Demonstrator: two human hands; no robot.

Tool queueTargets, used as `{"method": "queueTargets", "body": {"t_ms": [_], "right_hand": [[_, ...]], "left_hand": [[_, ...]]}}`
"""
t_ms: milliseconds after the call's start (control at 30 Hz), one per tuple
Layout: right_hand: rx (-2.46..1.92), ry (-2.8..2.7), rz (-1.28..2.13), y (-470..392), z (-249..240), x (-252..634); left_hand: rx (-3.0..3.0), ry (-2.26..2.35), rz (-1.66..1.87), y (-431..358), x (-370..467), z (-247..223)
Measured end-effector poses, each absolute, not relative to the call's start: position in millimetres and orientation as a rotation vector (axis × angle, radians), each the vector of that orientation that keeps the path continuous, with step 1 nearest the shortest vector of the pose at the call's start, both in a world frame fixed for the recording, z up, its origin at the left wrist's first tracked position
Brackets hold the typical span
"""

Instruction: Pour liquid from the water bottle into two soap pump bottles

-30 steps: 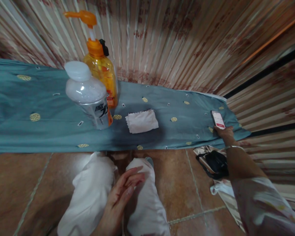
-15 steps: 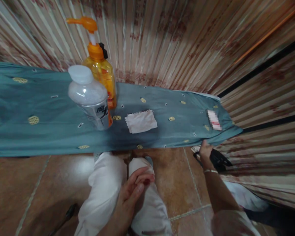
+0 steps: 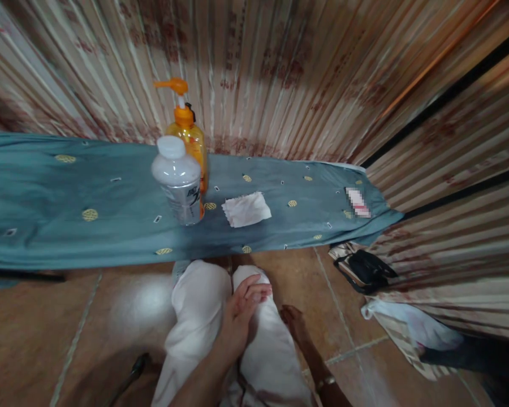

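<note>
My left hand (image 3: 246, 298) rests on my right knee with its fingers loosely stretched and nothing in it. Beside the right leg, low and in shadow, hangs my right hand (image 3: 292, 320); it looks loosely open, and I see no object in it. On the green cloth-covered table (image 3: 123, 232) in front of my knees lies a small white cloth (image 3: 246, 210) with zigzag edges. Left of the cloth stands a capped bottle (image 3: 178, 181), pale with a silver label. Partly hidden behind it is an orange pump bottle (image 3: 187, 125).
A blurred white and red packet (image 3: 358, 202) lies at the table's right end. On the floor to the right are a black bag (image 3: 366, 270) and a white bag (image 3: 411, 319). A pleated curtain (image 3: 271, 85) hangs behind the table, with black bars (image 3: 441, 102) at right.
My right hand has left the table's front right edge and come back down beside my right leg. The left hand stays on the knee. The view has shifted somewhat.
</note>
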State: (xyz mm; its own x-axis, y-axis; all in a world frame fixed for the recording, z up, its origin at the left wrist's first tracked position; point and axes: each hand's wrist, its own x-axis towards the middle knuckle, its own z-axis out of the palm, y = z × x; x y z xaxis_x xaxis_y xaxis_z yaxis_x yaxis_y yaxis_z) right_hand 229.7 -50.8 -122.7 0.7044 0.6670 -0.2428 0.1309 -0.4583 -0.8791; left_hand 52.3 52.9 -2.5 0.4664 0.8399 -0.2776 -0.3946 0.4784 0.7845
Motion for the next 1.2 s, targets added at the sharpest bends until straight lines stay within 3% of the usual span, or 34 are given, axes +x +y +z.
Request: {"method": "queueTargets", "body": {"t_ms": [200, 400, 567, 700, 867, 1200], "right_hand": [[-1.733, -0.650, 0.674, 15.9, -70.8, 250.7], [-1.464, -0.903, 0.682, 96.7, 12.9, 206.6], [-1.317, -1.119, 0.700, 159.3, 51.6, 168.2], [-1.304, -1.228, 0.682, 195.8, 52.5, 157.7], [-1.412, -1.296, 0.639, 199.8, 25.0, 168.0], [-1.564, -1.471, 0.621, 186.4, 6.3, 175.3]], "left_hand": [[0.765, 0.719, 0.954, 59.0, 45.5, 6.0], [0.826, 0.712, 1.152, 65.8, 26.4, 11.2], [1.221, 0.926, 1.354, 99.7, 4.1, 24.4], [1.759, 1.156, 1.562, 151.5, -5.3, 52.8], [1.838, 1.311, 1.642, 220.9, -9.9, 74.9], [1.735, 1.320, 1.530, 268.8, -8.3, 51.3]]}}
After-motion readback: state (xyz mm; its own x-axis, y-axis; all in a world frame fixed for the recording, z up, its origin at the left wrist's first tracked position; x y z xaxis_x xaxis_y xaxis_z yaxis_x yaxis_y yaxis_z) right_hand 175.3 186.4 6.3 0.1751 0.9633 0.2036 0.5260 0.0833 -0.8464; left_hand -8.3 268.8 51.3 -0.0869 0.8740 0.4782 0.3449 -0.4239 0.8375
